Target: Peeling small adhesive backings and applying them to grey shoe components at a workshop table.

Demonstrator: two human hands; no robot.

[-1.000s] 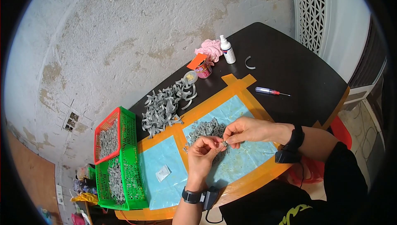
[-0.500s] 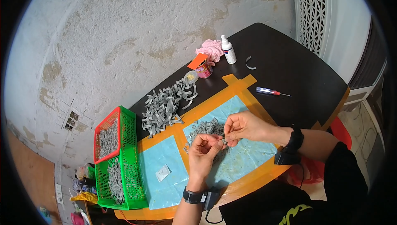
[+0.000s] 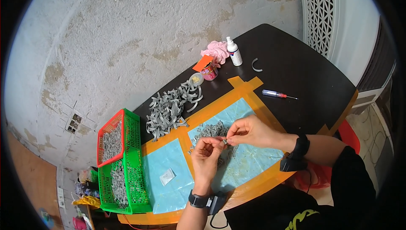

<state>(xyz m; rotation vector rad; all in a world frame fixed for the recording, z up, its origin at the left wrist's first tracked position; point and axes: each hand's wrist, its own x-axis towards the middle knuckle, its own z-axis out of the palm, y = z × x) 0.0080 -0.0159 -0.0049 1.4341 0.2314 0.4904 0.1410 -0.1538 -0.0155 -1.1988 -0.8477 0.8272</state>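
My left hand (image 3: 205, 161) and my right hand (image 3: 249, 132) meet over the blue sheet (image 3: 256, 162), fingertips pinched around one small grey piece (image 3: 225, 142). Fingers cover most of it, so its exact kind is unclear. Right behind and beneath the hands lies a heap of similar short grey pieces (image 3: 213, 129), partly hidden by my left hand. Each wrist wears a black strap with a small box. To the far left of the heap, a tangle of longer curved grey strips (image 3: 167, 109) rests on the dark tabletop.
A green basket (image 3: 134, 187) and a red-rimmed basket (image 3: 123, 141), both holding grey pieces, stand at left. A white packet (image 3: 167, 176) lies on the left sheet. Beyond are a tin (image 3: 209, 72), pink cloth (image 3: 216, 52), spray bottle (image 3: 234, 53), one curved strip (image 3: 255, 65) and a screwdriver (image 3: 277, 94).
My right hand has shifted slightly left, bringing its fingertips closer to my left hand's around the small piece. Things on the table stay where they were.
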